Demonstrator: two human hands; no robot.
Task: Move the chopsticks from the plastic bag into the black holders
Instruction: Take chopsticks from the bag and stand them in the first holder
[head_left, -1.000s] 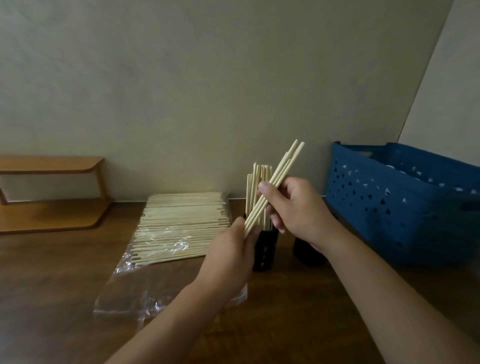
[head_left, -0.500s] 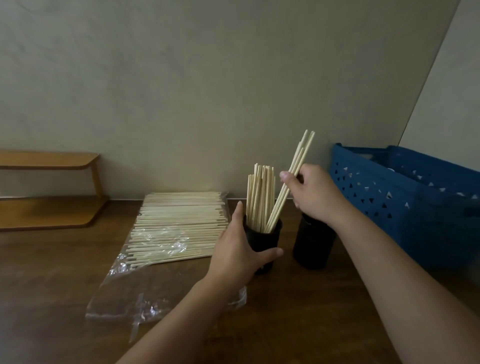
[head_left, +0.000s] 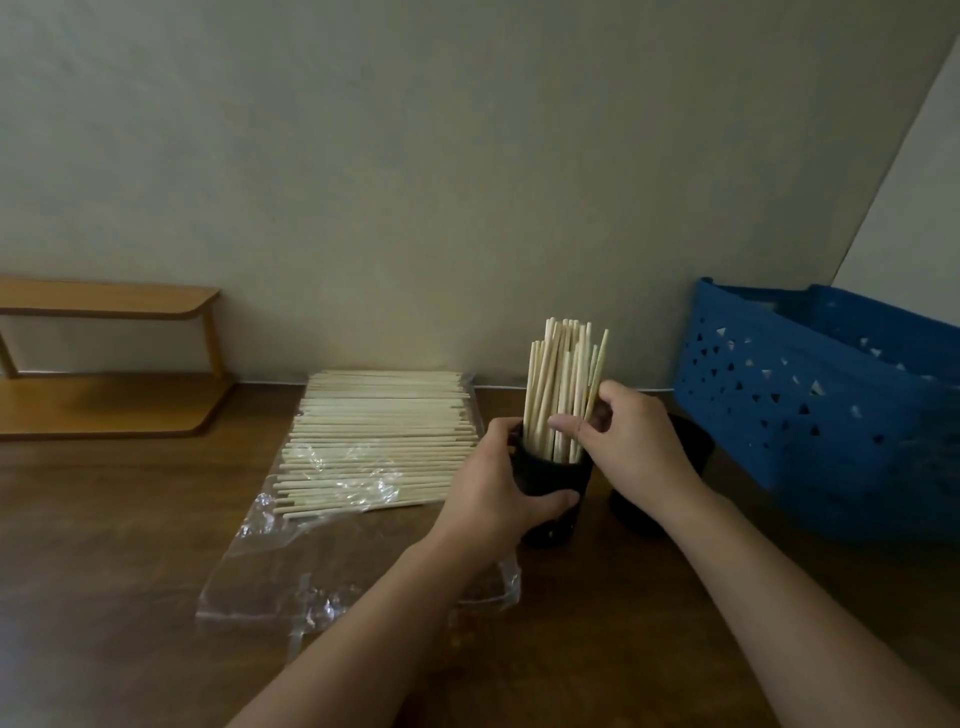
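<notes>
Item: chopsticks, loose stock (head_left: 379, 441), lying flat on the opened bag (head_left: 332, 566) on the table (head_left: 104, 545), left of centre; long axis runs left to right, ends roughly flush, a good many left. Item: holder (head_left: 553, 488), black, upright, centre; standing bundle (head_left: 563, 384) inside, sticks near vertical and fanned slightly at the tips, rim fairly full. Item: second holder (head_left: 691, 441), black, just right of the first and largely hidden by the right forearm; contents not visible. Left hand (head_left: 498, 493): curled round the first holder's near-left wall, steadying it. Right hand (head_left: 628, 441): at the bundle just above the rim, fingertips (head_left: 563, 423) pinching or nudging the rightmost sticks; whether it truly grips them cannot be told. Judged step: settling a batch into the first holder. Governing relation: the stock lies to the left of both hands, just beside the left hand and well apart from the right, so the left is the nearer for the next reach; sticks must turn from flat to upright. Also present: blue basket (head_left: 810, 415), far right; wooden shelf (head_left: 104, 358), far left.
</notes>
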